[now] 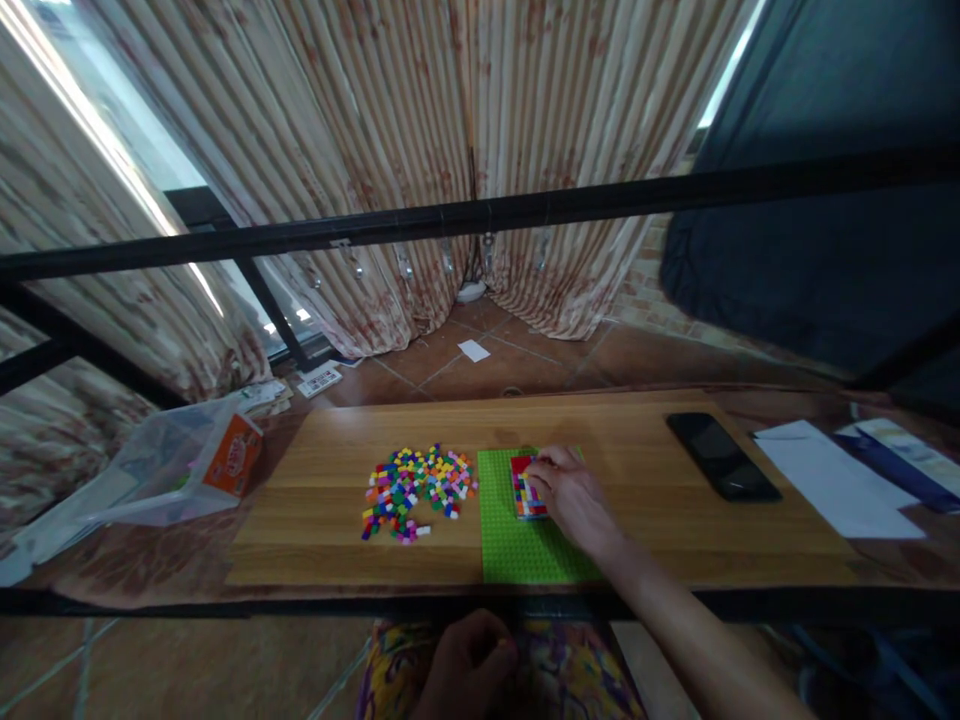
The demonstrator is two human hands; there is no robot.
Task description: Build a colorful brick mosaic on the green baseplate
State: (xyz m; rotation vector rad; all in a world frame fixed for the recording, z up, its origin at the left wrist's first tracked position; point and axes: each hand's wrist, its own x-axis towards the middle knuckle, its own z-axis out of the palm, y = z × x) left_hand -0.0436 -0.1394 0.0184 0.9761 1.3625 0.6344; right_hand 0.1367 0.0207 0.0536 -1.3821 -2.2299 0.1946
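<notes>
My right hand (574, 495) reaches over a green studded baseplate (514, 560), its fingers pinched together at the top right of a small multicoloured brick build (528, 497). This build has a red part along its far side and mixed colours within. Whatever lies between those fingertips is hidden. Low over my lap, in shadow, my left hand (472, 655) is closed with its fingers curled; a tiny yellowish spot shows near the thumb, too small to name. Left of the baseplate lies a spread of small loose toy bricks (420, 480) in many colours.
The wooden board (300, 550) carries the bricks and a black phone (721, 455) at right. A clear plastic tub (161, 470) with an orange label stands left. White papers (832, 480) lie at right. A dark metal bar (420, 220) crosses beyond the table, before curtains (390, 120).
</notes>
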